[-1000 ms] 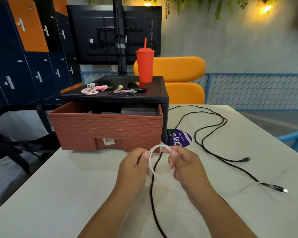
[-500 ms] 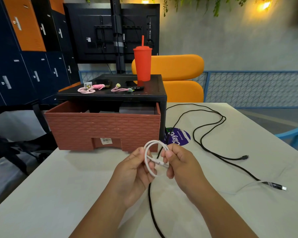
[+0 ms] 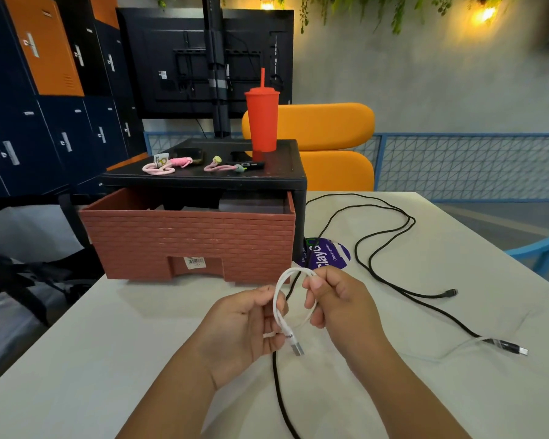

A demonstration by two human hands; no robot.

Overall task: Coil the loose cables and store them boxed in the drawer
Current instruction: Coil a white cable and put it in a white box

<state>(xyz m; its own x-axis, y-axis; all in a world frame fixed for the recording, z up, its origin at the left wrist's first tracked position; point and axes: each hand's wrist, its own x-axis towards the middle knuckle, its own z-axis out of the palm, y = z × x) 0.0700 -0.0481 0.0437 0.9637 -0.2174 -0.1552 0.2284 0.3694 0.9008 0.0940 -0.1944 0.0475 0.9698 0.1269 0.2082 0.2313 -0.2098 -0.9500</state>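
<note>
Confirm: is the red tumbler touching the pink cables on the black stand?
Apart. The head view shows bare black stand top between the red tumbler and the nearest pink cable.

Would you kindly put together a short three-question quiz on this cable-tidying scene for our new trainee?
1. True or false: the black cable is already coiled.
2. Which hand pinches the top of the white cable loop: the left hand or the right hand?
3. What stands on the black shelf above the open drawer: A) a red cup, B) a kettle, C) a lamp?

Key
1. False: it lies loose across the table.
2. The right hand; the left hand grips the loop's side, and the USB plug hangs below.
3. A, the red cup.
</note>
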